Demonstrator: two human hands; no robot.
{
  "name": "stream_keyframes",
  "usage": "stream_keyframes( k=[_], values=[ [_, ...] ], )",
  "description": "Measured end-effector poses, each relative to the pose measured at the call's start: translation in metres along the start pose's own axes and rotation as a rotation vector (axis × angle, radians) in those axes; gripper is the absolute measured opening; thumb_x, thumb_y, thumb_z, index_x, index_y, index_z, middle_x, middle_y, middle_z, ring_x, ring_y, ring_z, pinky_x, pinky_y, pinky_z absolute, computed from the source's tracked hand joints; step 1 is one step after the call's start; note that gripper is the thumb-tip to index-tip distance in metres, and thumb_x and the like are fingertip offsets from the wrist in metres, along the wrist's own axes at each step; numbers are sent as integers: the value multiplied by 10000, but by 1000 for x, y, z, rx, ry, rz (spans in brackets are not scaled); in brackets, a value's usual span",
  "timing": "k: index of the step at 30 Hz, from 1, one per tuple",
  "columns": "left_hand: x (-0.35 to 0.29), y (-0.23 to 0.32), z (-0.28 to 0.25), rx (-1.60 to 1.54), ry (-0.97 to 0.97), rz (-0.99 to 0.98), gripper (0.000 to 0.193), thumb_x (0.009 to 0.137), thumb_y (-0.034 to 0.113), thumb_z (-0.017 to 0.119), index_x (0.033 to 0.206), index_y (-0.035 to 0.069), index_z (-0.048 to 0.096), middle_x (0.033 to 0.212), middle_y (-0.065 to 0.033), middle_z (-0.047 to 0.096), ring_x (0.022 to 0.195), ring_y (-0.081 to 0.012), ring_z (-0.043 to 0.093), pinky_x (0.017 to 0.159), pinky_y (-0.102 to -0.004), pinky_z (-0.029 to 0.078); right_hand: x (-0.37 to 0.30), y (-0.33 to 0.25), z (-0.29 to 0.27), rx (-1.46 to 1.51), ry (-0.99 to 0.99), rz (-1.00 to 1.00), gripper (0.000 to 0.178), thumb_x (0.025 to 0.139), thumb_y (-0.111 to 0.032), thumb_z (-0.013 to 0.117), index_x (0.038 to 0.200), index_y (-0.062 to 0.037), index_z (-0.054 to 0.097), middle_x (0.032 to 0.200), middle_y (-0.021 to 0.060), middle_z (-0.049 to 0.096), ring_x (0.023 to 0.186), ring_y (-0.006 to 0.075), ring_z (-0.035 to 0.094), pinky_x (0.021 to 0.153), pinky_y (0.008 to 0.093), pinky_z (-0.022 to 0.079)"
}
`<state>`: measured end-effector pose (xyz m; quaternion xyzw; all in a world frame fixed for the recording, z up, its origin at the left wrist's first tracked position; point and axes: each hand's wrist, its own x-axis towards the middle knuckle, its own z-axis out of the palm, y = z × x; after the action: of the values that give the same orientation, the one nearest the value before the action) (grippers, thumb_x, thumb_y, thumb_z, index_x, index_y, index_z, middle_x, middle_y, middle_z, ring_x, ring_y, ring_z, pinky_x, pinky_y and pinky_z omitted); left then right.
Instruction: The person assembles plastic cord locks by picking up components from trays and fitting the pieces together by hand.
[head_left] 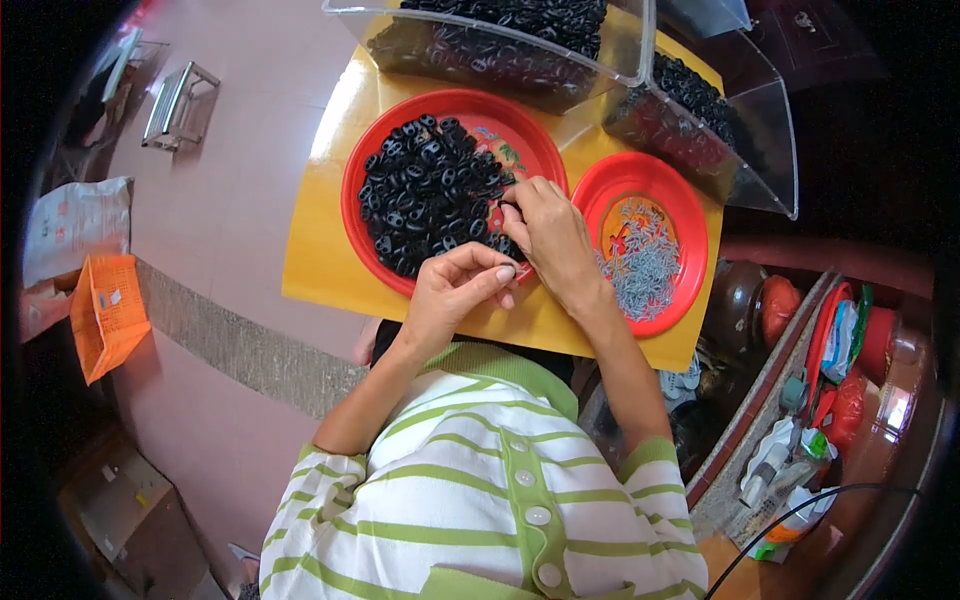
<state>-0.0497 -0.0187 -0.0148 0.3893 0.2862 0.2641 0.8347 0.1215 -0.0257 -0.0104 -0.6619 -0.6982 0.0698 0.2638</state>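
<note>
A large red plastic tray (540, 135) holds a heap of small black plastic pieces (425, 185), oval with holes. My left hand (455, 290) is over the tray's near rim, thumb and forefinger pinched together; whatever is between them is too small to make out. Beside it, my right hand (550, 230) reaches over the tray's right side, its fingers curled down at the edge of the black heap. Its fingertips are partly hidden, and I cannot tell what they grip. To the right, a smaller red tray (692, 215) contains many small grey pin-like parts (640, 265).
Both trays stand on a yellow tabletop (320, 240). Clear plastic bins (590, 65) full of black pieces stand behind them. At right is a cluttered shelf (740, 430) with bags and jars. A metal stool (180, 105) and an orange bag (105, 310) are on the left.
</note>
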Motion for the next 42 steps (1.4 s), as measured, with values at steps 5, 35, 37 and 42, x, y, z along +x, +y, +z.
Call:
stream_keyframes(
  k=[5,35,37,42],
  values=[
    [-2,1,0,9,26,-7,100,869,83,600,914,-4,621,808,-55,642,691,-98,607,659,-221,485,-11,-3,-17,979,51,583,140,883,-78,581,986,16,577,845,59,632,701,108,617,620,214,498],
    [21,9,42,119,60,27,116,875,84,590,929,-16,611,786,-68,641,644,-103,600,602,-208,462,-75,-7,-48,1241,171,500,212,869,-41,589,1074,7,611,960,24,599,808,62,568,696,199,476],
    [21,8,43,145,73,14,113,872,87,597,920,-13,616,781,-57,643,644,-95,597,606,-207,463,-75,-7,-48,1228,180,482,215,871,-42,586,1079,7,616,956,26,598,809,63,569,695,200,475],
    [20,5,41,225,87,45,120,871,95,605,923,-13,621,777,-45,645,641,-82,593,597,-201,465,-77,-5,-47,1058,150,445,221,867,-60,592,1082,-18,627,912,27,594,818,73,574,681,209,478]
  ],
)
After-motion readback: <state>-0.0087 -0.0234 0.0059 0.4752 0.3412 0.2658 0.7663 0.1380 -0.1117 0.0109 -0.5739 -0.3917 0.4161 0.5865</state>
